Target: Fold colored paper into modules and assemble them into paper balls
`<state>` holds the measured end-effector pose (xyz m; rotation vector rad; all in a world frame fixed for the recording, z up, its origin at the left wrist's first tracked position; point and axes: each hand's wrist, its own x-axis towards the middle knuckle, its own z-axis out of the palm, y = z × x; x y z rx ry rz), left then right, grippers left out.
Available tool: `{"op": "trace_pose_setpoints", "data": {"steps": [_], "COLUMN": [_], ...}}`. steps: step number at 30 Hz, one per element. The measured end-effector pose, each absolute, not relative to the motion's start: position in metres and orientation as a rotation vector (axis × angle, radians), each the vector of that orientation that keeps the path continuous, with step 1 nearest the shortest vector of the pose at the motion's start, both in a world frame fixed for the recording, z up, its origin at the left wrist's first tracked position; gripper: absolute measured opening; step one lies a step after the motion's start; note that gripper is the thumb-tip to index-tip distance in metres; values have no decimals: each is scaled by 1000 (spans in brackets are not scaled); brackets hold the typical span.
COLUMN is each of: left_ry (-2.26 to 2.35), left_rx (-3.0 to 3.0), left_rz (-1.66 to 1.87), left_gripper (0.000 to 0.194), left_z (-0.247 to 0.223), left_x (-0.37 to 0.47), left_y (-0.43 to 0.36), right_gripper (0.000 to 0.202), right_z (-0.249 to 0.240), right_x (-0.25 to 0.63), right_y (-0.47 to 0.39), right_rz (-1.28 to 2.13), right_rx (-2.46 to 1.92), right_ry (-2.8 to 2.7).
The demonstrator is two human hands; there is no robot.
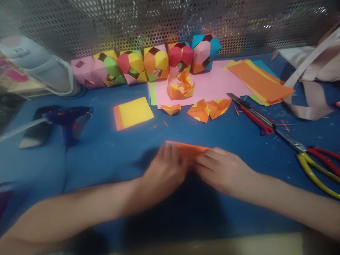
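Note:
Between my two hands is a folded orange paper [190,149], its long straight edge turned away from me. My left hand [168,164] has its fingers closed on the left end, and my right hand [216,166] grips the right end. Both hide the paper's lower part. Beyond them lie a stack of yellow and orange square sheets [135,113], a small folded piece [170,109] and two joined orange-yellow folded pieces [208,109]. Behind these stands a partly assembled orange-yellow paper ring [181,86].
Several coloured paper balls [156,63] line the perforated metal panel [119,24]. A glue gun [67,122] lies left; a red cutter [255,117], scissors [301,147], orange strips [257,79] and ribbon [313,102] lie right. Pink sheets [217,78] are at the back.

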<state>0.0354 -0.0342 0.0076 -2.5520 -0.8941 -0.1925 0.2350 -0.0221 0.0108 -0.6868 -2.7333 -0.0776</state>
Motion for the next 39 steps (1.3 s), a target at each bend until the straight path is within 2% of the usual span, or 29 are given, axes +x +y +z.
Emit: {"op": "trace_pose_setpoints", "data": {"steps": [3, 8, 16, 21, 26, 39], "left_ry": [-868, -884, -843, -822, -832, -882], "left_rx": [-2562, -2505, -2481, -2518, -2538, -2478], "left_rz": [-159, -95, -2, 25, 37, 82], "left_gripper": [21, 28, 26, 31, 20, 30], "left_z": [7, 4, 13, 14, 12, 8], "left_x": [34, 32, 35, 35, 34, 28], "left_y": [-34, -34, -30, -29, -30, -28], "right_gripper": [38, 22, 34, 37, 40, 54], "right_z": [9, -1, -11, -8, 2, 20], "right_x": [229, 219, 210, 212, 227, 242], "right_y": [-21, -18, -15, -18, -26, -37], "right_rz": [-168, -378, -334, -390, -479, -181], "right_rx": [-779, -827, -1056, -1179, -1333, -1709], "right_ry": [-2617, -2501, -2674, -2739, -2868, -3153]}}
